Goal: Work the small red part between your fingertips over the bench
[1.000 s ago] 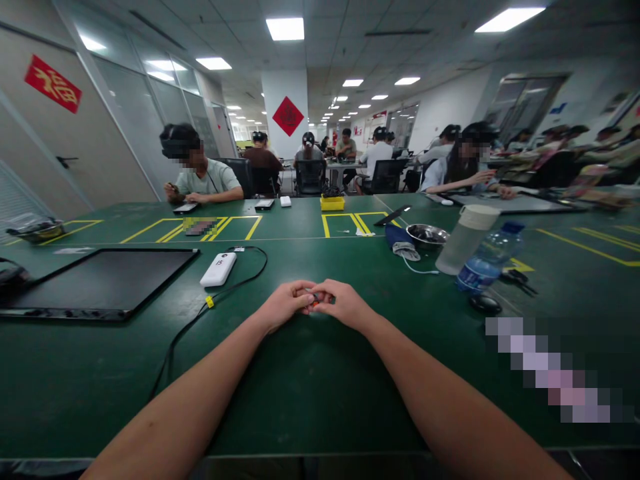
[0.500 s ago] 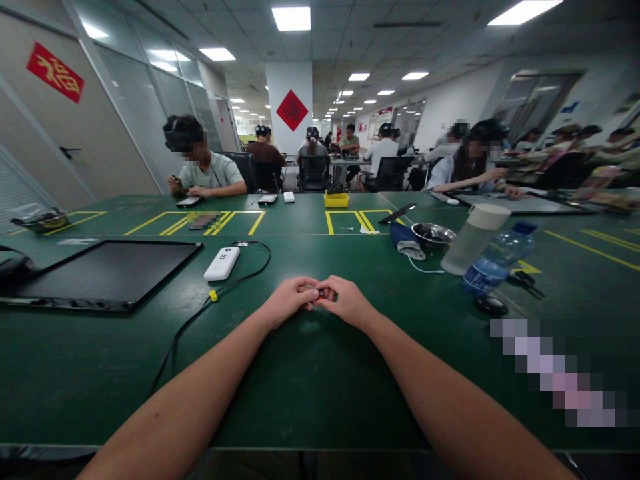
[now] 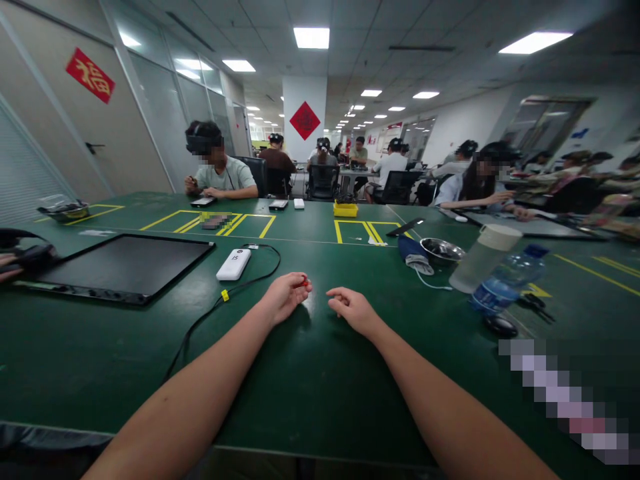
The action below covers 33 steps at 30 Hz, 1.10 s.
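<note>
My left hand [image 3: 285,296] rests on the green table [image 3: 310,387], fingers curled round a small red item [image 3: 305,283] that shows at the fingertips. My right hand [image 3: 351,308] lies a short gap to the right of it, fingers loosely curled, and I cannot make out anything in it. A black cable with a yellow tag [image 3: 225,294] runs just left of my left hand, up to a white power bank [image 3: 233,264].
A black tablet [image 3: 120,265] lies at the left. At the right stand a clear cup [image 3: 481,259], a water bottle [image 3: 505,280], a steel bowl [image 3: 441,250] and a black mouse [image 3: 500,325]. A yellow box [image 3: 345,209] sits farther back. Several people sit at the tables beyond.
My hands were joined over the small item; they have come apart, and the left hand keeps the red item. The view has tilted slightly.
</note>
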Tool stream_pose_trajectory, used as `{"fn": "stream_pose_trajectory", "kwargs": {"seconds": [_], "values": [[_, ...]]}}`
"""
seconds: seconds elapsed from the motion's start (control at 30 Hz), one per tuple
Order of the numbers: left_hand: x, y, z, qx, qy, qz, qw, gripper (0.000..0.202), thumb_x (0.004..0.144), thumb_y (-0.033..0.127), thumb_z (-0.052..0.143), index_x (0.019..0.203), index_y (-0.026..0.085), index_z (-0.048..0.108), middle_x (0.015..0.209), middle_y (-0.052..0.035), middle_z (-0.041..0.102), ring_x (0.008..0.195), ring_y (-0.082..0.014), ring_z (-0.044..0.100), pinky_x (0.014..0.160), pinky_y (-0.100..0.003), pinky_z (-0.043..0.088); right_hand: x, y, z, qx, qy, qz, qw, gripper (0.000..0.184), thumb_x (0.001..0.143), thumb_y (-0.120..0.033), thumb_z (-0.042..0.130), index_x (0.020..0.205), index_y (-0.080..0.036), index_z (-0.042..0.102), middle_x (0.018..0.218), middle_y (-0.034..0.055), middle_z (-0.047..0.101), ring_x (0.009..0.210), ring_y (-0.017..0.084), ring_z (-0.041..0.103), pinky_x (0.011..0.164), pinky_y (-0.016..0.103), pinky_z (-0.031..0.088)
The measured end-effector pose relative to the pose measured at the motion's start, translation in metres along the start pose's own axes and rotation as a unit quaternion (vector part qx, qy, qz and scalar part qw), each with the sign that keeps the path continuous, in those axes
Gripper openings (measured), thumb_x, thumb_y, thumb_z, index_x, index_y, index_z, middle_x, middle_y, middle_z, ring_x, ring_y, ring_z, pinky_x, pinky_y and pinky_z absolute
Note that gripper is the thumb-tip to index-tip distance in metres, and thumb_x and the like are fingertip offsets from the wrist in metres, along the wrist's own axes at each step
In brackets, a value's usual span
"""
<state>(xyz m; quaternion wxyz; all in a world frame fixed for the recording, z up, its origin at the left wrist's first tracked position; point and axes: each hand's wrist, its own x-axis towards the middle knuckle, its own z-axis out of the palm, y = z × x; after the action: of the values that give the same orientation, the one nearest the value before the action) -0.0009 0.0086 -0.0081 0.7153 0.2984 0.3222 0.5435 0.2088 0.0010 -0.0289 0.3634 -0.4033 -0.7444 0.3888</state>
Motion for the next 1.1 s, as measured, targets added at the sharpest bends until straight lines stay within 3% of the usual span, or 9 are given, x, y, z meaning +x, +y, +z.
{"fn": "stream_pose_trajectory", "kwargs": {"seconds": [0.13,0.33,0.4,0.47,0.57,0.67,0.73,0.9,1.1], "values": [[0.004,0.010,-0.003,-0.110,0.072,-0.023,0.991,0.004,0.079,0.009,0.048,0.077,0.012,0.050,0.080,-0.0118,0.062,0.067,-0.0163,0.065,0.050,-0.020,0.051,-0.001,-0.004,-0.003,0.002,-0.008,0.004,1.000,0.032,0.080,-0.036,0.055,0.101,-0.013,0.061,0.068,0.0000,0.057,0.055,0.011,0.054,0.056,0.024,0.043],[0.005,0.018,-0.010,-0.107,0.148,-0.024,0.983,0.002,0.084,0.013,0.046,0.084,0.014,0.048,0.072,-0.0071,0.057,0.047,-0.0092,0.055,0.035,-0.013,0.038,-0.002,-0.010,-0.004,0.006,-0.008,0.016,1.000,0.032,0.081,-0.036,0.053,0.101,-0.013,0.062,0.072,0.0020,0.059,0.055,0.011,0.054,0.057,0.024,0.044],[0.005,0.020,-0.014,-0.109,0.154,-0.026,0.982,0.005,0.086,0.017,0.043,0.087,0.014,0.047,0.076,-0.0093,0.057,0.050,-0.0101,0.056,0.034,-0.014,0.039,-0.002,-0.012,-0.004,0.007,-0.011,0.020,1.000,0.031,0.081,-0.035,0.052,0.100,-0.013,0.062,0.072,0.0023,0.060,0.055,0.011,0.054,0.057,0.024,0.044],[0.006,0.022,-0.016,-0.125,0.159,-0.028,0.979,0.009,0.087,0.018,0.041,0.092,0.013,0.047,0.084,-0.0130,0.057,0.061,-0.0148,0.062,0.041,-0.019,0.048,-0.002,-0.013,-0.005,0.009,-0.013,0.021,1.000,0.031,0.082,-0.035,0.051,0.100,-0.013,0.062,0.073,0.0024,0.060,0.055,0.011,0.055,0.057,0.024,0.043],[0.007,0.025,-0.018,-0.160,0.156,-0.031,0.974,0.024,0.081,0.006,0.041,0.104,0.012,0.046,0.098,-0.0170,0.054,0.083,-0.0214,0.064,0.060,-0.029,0.058,-0.001,-0.013,-0.005,0.014,-0.012,0.020,1.000,0.031,0.082,-0.036,0.050,0.100,-0.013,0.062,0.073,0.0024,0.061,0.055,0.011,0.054,0.057,0.024,0.043],[0.007,0.024,-0.018,-0.155,0.151,-0.024,0.976,0.044,0.075,-0.006,0.039,0.115,0.013,0.042,0.105,-0.0175,0.053,0.091,-0.0216,0.064,0.069,-0.031,0.059,-0.001,-0.010,-0.006,0.019,-0.012,0.018,1.000,0.032,0.083,-0.038,0.049,0.099,-0.013,0.062,0.073,0.0026,0.061,0.055,0.011,0.054,0.057,0.025,0.043],[0.007,0.023,-0.017,-0.126,0.146,-0.021,0.981,0.044,0.076,-0.007,0.040,0.115,0.013,0.042,0.105,-0.0179,0.055,0.089,-0.0212,0.065,0.068,-0.030,0.058,0.000,-0.008,-0.006,0.022,-0.012,0.018,1.000,0.032,0.083,-0.038,0.049,0.099,-0.013,0.062,0.073,0.0028,0.061,0.055,0.011,0.054,0.057,0.024,0.043],[0.005,0.025,-0.018,-0.060,0.122,-0.010,0.991,0.008,0.087,0.013,0.048,0.094,0.012,0.052,0.093,-0.0169,0.063,0.071,-0.0178,0.067,0.054,-0.023,0.056,0.002,-0.002,-0.005,0.045,0.003,0.016,0.999,0.032,0.083,-0.039,0.050,0.095,-0.013,0.063,0.072,0.0030,0.061,0.054,0.011,0.054,0.056,0.024,0.042],[0.005,0.030,-0.022,-0.104,0.116,0.025,0.987,0.019,0.091,0.026,0.046,0.082,0.011,0.053,0.086,-0.0150,0.066,0.068,-0.0155,0.068,0.050,-0.019,0.054,0.009,-0.001,-0.009,0.065,0.014,0.033,0.997,0.033,0.081,-0.042,0.052,0.089,-0.013,0.064,0.069,0.0026,0.061,0.053,0.011,0.052,0.054,0.023,0.041]]}}
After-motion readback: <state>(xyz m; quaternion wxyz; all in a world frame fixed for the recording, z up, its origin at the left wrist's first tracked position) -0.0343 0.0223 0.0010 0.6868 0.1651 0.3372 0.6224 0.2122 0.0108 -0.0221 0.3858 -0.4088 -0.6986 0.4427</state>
